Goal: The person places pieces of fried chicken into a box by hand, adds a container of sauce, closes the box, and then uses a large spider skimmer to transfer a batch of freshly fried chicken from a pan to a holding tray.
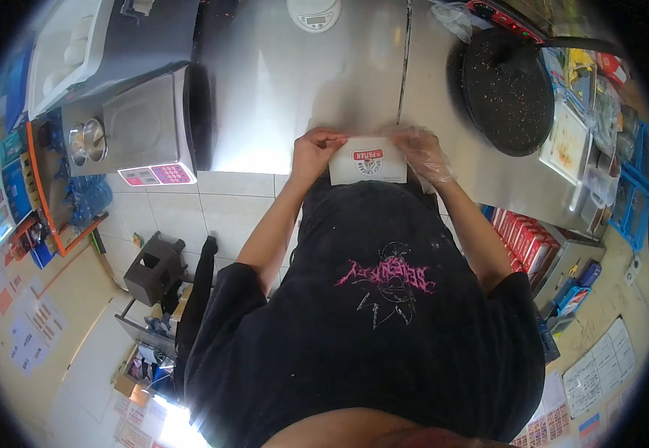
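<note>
A white food package [368,161] of paper or card, printed with a red and black logo, is held at the counter's front edge, close to my dark shirt. My bare left hand [316,152] pinches its far left corner between thumb and fingers. At the opposite far corner, my right hand [420,152] grips it in a clear plastic glove; motion blurs those fingers. Whether the package is a flat box or a folded wrapper, I cannot tell. Beyond both hands stretches the stainless steel counter [279,84].
A large scale [139,120] with two metal bowls stands left; a small white scale [314,14] sits at the far side. On the right are a round black griddle [508,92], a stained white tray [566,143] and, lower down, stacked red-and-white boxes [526,238]. A grey stool [153,269] is on the floor.
</note>
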Motion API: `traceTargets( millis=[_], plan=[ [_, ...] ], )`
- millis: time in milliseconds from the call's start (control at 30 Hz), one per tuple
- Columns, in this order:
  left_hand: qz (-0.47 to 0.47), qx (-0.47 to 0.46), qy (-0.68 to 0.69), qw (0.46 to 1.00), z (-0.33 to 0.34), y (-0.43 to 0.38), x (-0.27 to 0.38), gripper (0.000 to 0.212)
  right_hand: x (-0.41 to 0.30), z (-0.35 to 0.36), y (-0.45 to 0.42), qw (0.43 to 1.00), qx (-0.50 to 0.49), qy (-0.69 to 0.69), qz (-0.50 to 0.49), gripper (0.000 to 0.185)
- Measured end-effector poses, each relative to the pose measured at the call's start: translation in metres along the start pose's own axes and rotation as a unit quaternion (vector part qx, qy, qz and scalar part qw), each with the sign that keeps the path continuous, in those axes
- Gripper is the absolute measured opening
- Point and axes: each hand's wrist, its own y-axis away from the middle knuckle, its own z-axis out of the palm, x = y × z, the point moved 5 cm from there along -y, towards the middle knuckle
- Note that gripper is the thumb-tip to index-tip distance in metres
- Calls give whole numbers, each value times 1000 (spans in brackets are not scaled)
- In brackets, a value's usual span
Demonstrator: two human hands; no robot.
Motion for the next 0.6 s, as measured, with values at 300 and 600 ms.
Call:
traceTargets(
  millis=[300,600],
  plan=[
    [-63,72,94,991,12,22,-38,27,17,18,19,956,82,-272,71,35],
    [-177,-93,327,924,29,16,-9,34,28,-1,33,967,45,-251,8,30]
  ],
)
